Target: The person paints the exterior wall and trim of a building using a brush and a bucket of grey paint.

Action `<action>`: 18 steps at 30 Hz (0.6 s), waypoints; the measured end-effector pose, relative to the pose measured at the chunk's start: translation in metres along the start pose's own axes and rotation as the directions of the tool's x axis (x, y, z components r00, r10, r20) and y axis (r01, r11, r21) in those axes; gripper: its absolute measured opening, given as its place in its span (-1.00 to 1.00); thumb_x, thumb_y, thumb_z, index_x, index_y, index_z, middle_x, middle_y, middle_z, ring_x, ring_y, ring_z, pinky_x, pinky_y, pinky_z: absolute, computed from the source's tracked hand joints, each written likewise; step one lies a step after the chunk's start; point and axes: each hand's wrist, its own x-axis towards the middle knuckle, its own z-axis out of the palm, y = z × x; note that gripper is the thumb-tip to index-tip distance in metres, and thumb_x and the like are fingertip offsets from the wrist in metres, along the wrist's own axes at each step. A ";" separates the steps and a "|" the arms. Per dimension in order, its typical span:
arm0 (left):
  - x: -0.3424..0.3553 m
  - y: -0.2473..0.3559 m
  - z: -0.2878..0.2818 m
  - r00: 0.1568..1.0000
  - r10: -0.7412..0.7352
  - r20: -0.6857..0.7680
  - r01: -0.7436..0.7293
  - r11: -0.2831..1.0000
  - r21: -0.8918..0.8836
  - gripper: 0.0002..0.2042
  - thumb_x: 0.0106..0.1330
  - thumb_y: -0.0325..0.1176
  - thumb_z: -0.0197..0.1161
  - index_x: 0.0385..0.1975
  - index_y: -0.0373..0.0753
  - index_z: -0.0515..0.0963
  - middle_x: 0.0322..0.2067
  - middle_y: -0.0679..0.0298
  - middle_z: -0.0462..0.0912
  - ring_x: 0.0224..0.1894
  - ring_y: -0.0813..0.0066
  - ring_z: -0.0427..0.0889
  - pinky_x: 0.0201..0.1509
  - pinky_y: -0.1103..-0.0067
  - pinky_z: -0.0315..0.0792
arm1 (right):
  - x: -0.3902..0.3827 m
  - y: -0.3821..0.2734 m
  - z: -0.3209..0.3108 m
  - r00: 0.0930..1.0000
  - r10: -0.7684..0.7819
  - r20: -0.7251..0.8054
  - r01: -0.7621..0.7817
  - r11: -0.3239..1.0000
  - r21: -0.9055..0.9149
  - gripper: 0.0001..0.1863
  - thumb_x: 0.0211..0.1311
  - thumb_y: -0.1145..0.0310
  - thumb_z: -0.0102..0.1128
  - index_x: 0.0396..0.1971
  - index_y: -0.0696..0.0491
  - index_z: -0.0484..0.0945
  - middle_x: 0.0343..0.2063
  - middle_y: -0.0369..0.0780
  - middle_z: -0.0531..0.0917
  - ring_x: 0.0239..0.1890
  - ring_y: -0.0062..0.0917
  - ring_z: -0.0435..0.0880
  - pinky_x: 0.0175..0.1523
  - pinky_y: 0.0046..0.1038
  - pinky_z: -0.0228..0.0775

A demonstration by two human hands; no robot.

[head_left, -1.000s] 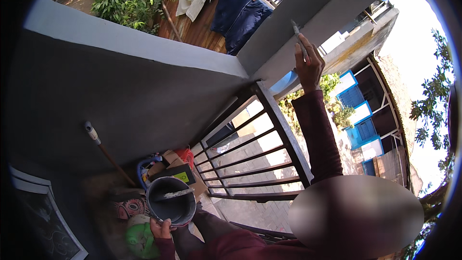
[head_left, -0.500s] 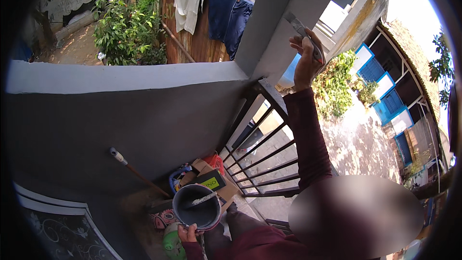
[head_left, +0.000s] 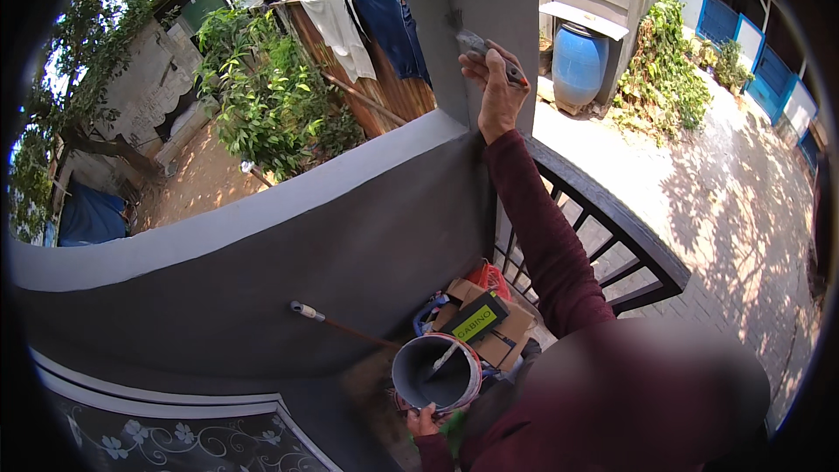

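Note:
My right hand (head_left: 500, 92) is raised at the grey pillar (head_left: 498, 0), its fingers wrapped round a paintbrush (head_left: 472, 44). The bristles point up and appear to rest on the pillar near its corner edge. Low down, my left hand (head_left: 423, 421) grips the near rim of a round paint bucket (head_left: 409, 376). Grey paint coats the bucket's inside, and a pale paint-smeared stick (head_left: 444, 358) leans in it. How much paint lies at the bottom I cannot tell.
A half wall (head_left: 262, 218) with a light top joins the pillar. Right of it runs a dark metal railing (head_left: 603, 227). Cardboard boxes (head_left: 516, 332) and a long-handled pole (head_left: 350, 328) stand below. Laundry (head_left: 393, 35) hangs beyond; a blue barrel (head_left: 578, 65) stands outside.
The view has swung, showing more of the yard at left. My right hand has brought the brush to the pillar's corner, its bristles more upright. The bucket stays in my left hand.

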 end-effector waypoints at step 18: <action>-0.026 0.014 -0.027 0.996 0.056 -0.062 -0.057 0.998 -0.001 -0.75 0.12 -0.49 0.11 -0.19 -0.39 0.39 -0.39 0.04 0.59 -0.53 0.27 0.64 -0.54 0.37 0.68 | -0.075 0.021 -0.068 0.957 -0.088 0.277 0.254 0.719 -0.647 -0.78 0.20 0.49 0.16 -0.15 0.09 0.61 -0.29 -0.16 0.65 -0.23 -0.36 0.64 -0.08 -0.43 0.43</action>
